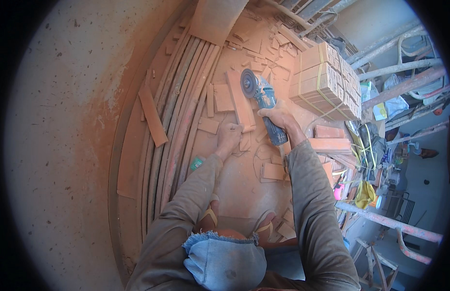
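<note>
My right hand (279,115) is wrapped round the body of a blue and black angle grinder (266,99). Its round disc (247,83) is at the upper left of the tool, over the far part of a long terracotta tile (238,99). At the near end of that tile, my left hand (229,137) has its fingers curled and pressed against the edge, gripping it. The tile lies on the dusty ground among offcuts. A smaller tile piece (208,125) lies just left of my left hand. Whether the disc is spinning cannot be told.
Long pipes (179,121) run along the left beside a wall (65,121). A strapped stack of tiles (314,80) stands at the right, with loose tiles (329,145) nearer. Broken pieces (263,53) litter the far ground. Metal scaffold frames (399,92) stand farther right.
</note>
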`<state>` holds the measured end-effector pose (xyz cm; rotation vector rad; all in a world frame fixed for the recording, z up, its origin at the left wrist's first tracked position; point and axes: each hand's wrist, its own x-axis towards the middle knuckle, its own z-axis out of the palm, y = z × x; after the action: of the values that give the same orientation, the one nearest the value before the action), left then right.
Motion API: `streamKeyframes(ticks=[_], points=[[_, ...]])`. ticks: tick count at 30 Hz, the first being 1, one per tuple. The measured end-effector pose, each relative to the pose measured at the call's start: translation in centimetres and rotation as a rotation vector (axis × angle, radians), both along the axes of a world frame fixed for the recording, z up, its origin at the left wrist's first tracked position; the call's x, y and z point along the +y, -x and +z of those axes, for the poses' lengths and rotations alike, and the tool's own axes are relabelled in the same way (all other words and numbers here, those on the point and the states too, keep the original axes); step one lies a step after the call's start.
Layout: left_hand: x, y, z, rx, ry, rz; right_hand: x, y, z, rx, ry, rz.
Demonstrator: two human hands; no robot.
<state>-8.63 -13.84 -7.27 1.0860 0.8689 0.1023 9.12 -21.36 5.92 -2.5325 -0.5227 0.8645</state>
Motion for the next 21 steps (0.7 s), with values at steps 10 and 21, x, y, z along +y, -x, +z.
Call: streamKeyframes(ticks=[10, 21], points=[[-0.2, 0.0, -0.4, -0.013, -0.002, 0.017, 0.3, 0.2, 0.3, -0.029, 0.037, -0.015], [-0.3, -0.1, -0.6, 0.0, 0.019, 0.043, 0.2, 0.1, -0.3, -0.044, -0.024, 0.014]])
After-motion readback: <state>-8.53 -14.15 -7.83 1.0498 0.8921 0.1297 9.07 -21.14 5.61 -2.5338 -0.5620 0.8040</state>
